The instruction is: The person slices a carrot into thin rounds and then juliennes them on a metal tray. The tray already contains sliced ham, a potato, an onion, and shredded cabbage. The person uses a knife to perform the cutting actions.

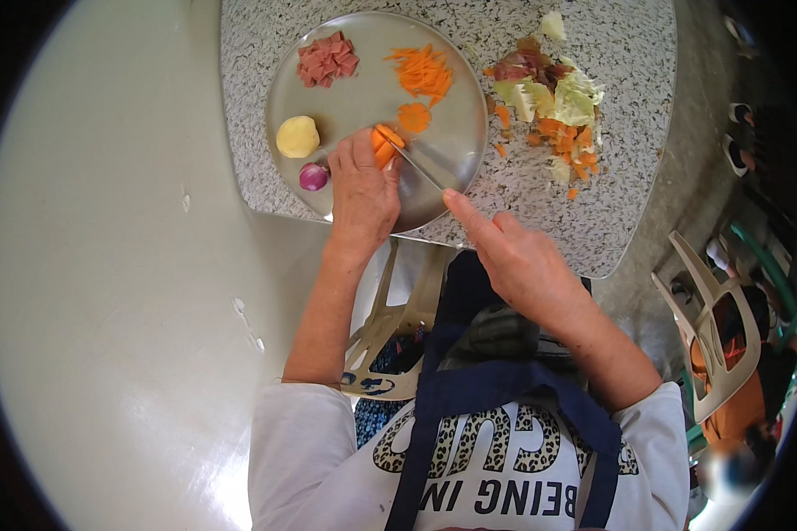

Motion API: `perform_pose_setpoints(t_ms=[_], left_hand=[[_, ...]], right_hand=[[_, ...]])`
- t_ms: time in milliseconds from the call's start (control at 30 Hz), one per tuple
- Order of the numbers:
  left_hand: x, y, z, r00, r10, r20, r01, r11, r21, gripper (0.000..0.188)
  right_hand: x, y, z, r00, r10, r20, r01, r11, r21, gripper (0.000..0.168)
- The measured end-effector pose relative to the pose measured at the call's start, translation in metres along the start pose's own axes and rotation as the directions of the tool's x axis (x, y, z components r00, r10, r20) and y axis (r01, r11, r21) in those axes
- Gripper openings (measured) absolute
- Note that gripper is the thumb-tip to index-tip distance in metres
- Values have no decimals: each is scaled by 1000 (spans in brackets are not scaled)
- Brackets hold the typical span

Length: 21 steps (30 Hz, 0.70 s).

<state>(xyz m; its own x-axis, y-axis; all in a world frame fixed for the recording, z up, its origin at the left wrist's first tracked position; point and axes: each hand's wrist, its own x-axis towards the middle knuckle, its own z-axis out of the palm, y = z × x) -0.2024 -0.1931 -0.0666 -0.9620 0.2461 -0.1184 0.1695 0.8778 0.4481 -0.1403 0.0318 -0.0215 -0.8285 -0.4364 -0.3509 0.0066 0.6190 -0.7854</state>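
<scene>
My left hand (365, 179) grips a peeled carrot (382, 156) against a round metal tray (451, 152). In my right hand (505, 245) is a knife (424, 167), its blade at the carrot's far end, where a slice leans away; the handle is hidden in my fist. Just beyond the blade lie flat carrot slices (414, 117), and past them a heap of carrot strips (424, 73). Diced pink meat (327, 60) sits at the tray's far left. A peeled potato (297, 137) and a small purple onion (314, 176) rest left of my left hand.
Carrot peelings (568, 143), cabbage leaf pieces (578, 99) and reddish-brown onion skins (525, 66) lie on the speckled tabletop (624, 199) right of the tray. A beige plastic chair (398, 318) stands below the table edge. Another chair (724, 325) and a seated person (737, 398) are at far right.
</scene>
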Motion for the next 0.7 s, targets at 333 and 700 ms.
perform_pose_setpoints(t_ms=[333,700], left_hand=[[1,1,2,1000,-18,-5,18,999,37,48],[2,7,-8,999,-42,-15,42,999,1,48]], right_hand=[[3,7,6,998,2,-55,-3,1000,-21,67],[-1,6,-18,998,25,-60,-33,991,-133,60]])
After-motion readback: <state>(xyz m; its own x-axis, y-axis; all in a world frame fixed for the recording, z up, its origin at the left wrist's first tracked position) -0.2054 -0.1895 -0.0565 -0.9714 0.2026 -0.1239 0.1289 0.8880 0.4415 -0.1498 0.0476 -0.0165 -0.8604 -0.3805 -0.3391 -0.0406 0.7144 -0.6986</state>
